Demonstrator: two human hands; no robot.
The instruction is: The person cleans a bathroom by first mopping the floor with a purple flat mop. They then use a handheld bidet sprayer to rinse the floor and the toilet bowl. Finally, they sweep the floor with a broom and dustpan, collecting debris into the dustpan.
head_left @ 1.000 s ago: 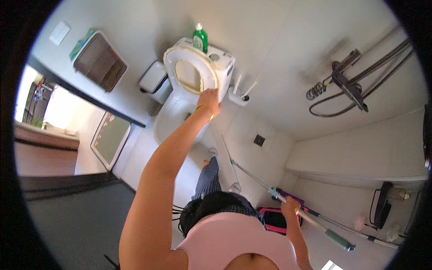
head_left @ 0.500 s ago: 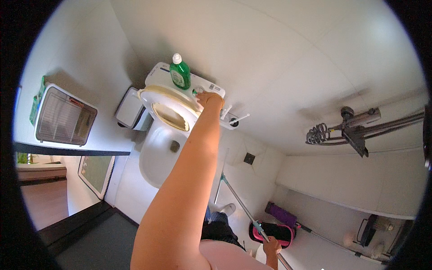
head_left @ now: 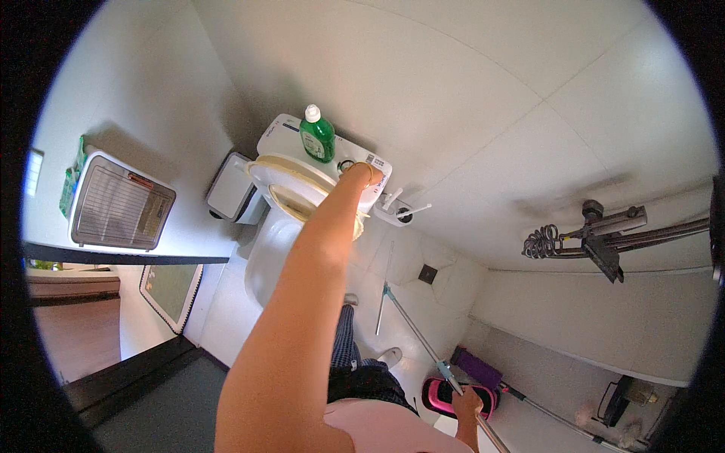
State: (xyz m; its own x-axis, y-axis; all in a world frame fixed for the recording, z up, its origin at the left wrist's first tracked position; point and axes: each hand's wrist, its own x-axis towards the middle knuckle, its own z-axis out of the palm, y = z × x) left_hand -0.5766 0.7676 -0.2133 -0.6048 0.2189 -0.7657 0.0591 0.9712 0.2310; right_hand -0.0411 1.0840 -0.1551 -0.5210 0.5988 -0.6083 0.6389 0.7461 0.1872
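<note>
My left arm reaches across the white toilet [head_left: 261, 253], and my left hand [head_left: 359, 175] rests at the right end of the tank top [head_left: 284, 137], by a round dark-rimmed button. Its fingers are mostly hidden. A green bottle with a white cap [head_left: 317, 136] stands upright on the tank just left of that hand. The toilet seat [head_left: 283, 170], with a pale yellow cover, is raised and leans toward the tank. Low on the right, my right hand [head_left: 467, 404] is wrapped round the metal pole of a floor squeegee [head_left: 415, 331], whose thin head touches the floor.
A white bin [head_left: 230, 186] stands left of the toilet, a brush holder [head_left: 394, 211] right of it. A box with a clear front [head_left: 124, 202] hangs on the left wall. A pink-and-black bucket [head_left: 438, 394] and purple mop head [head_left: 477, 368] lie near my right hand. The floor has a drain [head_left: 427, 273].
The view has shifted, moving the toilet and bottle right and down in the picture. My left hand stays at the tank's right end. The raised seat looks more tilted. My right hand keeps the pole.
</note>
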